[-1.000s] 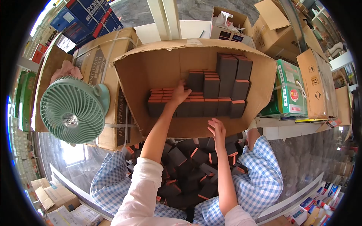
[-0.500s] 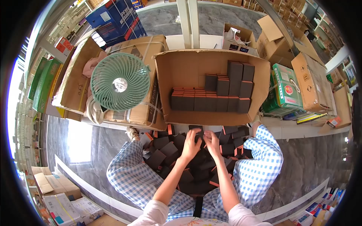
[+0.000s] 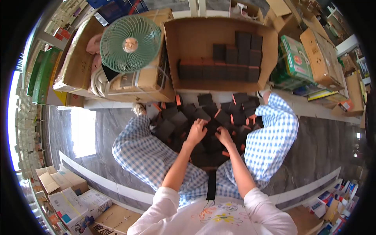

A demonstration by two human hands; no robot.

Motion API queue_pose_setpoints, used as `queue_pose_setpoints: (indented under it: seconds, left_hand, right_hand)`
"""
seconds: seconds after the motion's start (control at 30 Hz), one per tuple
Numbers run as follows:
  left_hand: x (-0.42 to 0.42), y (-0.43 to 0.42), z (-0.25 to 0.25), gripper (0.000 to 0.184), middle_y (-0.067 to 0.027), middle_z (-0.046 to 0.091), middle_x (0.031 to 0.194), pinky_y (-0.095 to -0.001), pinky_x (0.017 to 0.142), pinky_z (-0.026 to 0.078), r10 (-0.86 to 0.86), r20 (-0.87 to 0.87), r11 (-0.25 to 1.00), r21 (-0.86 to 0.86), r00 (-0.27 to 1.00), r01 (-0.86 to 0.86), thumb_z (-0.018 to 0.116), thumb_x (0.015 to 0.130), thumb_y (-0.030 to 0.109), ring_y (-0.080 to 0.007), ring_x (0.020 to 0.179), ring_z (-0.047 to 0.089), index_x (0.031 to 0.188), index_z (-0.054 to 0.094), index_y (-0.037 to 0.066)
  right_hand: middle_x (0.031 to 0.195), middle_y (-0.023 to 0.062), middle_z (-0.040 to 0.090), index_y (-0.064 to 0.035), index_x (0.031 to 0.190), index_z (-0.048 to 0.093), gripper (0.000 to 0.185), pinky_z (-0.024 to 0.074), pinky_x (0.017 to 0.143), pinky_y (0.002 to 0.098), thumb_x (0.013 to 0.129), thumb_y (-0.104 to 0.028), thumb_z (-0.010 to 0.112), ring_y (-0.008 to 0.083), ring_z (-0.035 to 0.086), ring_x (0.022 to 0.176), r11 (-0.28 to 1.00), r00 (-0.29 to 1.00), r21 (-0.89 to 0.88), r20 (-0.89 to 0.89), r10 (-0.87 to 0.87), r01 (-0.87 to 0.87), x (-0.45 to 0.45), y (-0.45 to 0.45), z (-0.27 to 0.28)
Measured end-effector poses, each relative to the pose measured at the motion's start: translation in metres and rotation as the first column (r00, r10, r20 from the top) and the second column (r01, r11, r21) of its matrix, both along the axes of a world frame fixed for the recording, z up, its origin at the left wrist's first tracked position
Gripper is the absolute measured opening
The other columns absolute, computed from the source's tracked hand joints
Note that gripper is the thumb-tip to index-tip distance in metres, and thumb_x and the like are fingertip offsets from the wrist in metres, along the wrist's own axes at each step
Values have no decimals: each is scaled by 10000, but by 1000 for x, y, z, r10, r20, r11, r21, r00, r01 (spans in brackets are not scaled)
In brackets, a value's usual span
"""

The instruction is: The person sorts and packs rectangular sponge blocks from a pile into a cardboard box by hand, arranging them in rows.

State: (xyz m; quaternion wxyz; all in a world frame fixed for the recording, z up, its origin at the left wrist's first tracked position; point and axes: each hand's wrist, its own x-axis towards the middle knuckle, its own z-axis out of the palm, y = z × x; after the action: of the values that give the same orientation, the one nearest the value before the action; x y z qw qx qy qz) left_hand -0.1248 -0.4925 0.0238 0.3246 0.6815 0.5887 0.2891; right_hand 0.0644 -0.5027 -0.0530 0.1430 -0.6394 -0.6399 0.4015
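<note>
Boxes [image 3: 165,129], dark with orange edges, lie heaped beneath left hand [image 3: 196,132] and right hand [image 3: 224,136]; both curl half-closed, though I cannot tell whether either grips one. In the carton [image 3: 192,44], the taller stack [image 3: 243,47] could topple if bumped.

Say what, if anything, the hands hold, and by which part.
Cannot be told: the left hand and right hand are at the pile of dark blocks, any grip unclear.
</note>
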Motion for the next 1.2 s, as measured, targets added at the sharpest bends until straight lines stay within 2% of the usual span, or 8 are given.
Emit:
queue_pose_setpoints:
  seconds: [0.2, 0.27, 0.4, 0.63, 0.83, 0.9, 0.97, 1.2]
  left_hand:
    - [-15, -14, -6, 331, -184, 557, 1062, -429, 885, 457, -86, -126, 973, -223, 988, 56, 653, 761, 91, -373, 1034, 522, 1076, 569, 28]
    - [-21, -20, -13, 429, -177, 550, 1147, -426, 918, 456, -264, -152, 924, -324, 953, 204, 695, 761, 160, -363, 1102, 512, 1154, 560, 54]
    - [-22, -28, 4, 619, -171, 531, 1223, -415, 938, 454, -333, -256, 843, -511, 907, 166, 760, 703, 297, -332, 1141, 508, 1231, 532, 67]
    - [-42, -19, 7, 603, -173, 588, 1183, -398, 885, 502, -501, -129, 650, -709, 856, 274, 766, 663, 192, -308, 1083, 575, 1213, 557, 60]
    - [-35, -9, 21, 542, -179, 640, 1044, -387, 814, 527, -216, -17, 897, -397, 976, 192, 731, 672, 51, -315, 978, 622, 1186, 558, 46]
    - [-32, 1, 40, 545, -177, 634, 1036, -387, 818, 525, -150, 26, 933, -326, 988, 150, 728, 679, 50, -313, 975, 619, 1193, 549, 49]
    - [-32, 7, 40, 541, -163, 616, 1025, -396, 824, 519, -57, 121, 975, -208, 991, 82, 726, 719, 61, -310, 966, 609, 1220, 522, 59]
    - [-25, 16, 55, 555, -99, 614, 1024, -325, 825, 511, 265, 591, 941, -331, 762, -70, 743, 756, 64, -216, 968, 615, 1255, 501, 44]
  right_hand:
    - [1011, 191, 614, -4, 1077, 530, 402, 481, 834, 399, 770, -201, 698, 348, 594, 986, 983, 984, -161, 138, 113, -90, 2, -9, 6]
    - [1043, 172, 604, -8, 1108, 511, 445, 480, 847, 391, 772, -222, 707, 316, 589, 1013, 978, 997, -202, -75, 32, -47, -1, -4, 3]
    - [1082, 174, 602, -8, 1126, 518, 443, 476, 872, 384, 786, -224, 702, 292, 581, 1053, 977, 996, -193, -30, 90, -94, 0, -6, 7]
    - [1100, 141, 608, -30, 1148, 531, 395, 472, 882, 377, 835, -228, 669, 282, 580, 1065, 913, 978, -355, -27, 205, -201, -10, -9, 26]
    - [1088, 115, 609, -54, 1204, 515, 460, 484, 868, 367, 854, -314, 661, 234, 585, 1067, 873, 958, -430, -255, 128, -231, -19, -6, 33]
    - [1143, 90, 576, -97, 1244, 500, 483, 489, 893, 377, 884, -397, 619, 221, 585, 1068, 801, 825, -598, -470, -313, -37, -20, -3, 51]
    - [1211, 83, 508, -135, 1262, 484, 481, 477, 940, 388, 906, -448, 567, 222, 533, 1143, 819, 687, -573, -587, -428, 20, -22, 1, 75]
    - [1220, 64, 537, -97, 1271, 490, 480, 443, 950, 338, 878, -321, 651, 168, 501, 1168, 869, 616, -494, -676, -405, 30, -16, 19, 99]
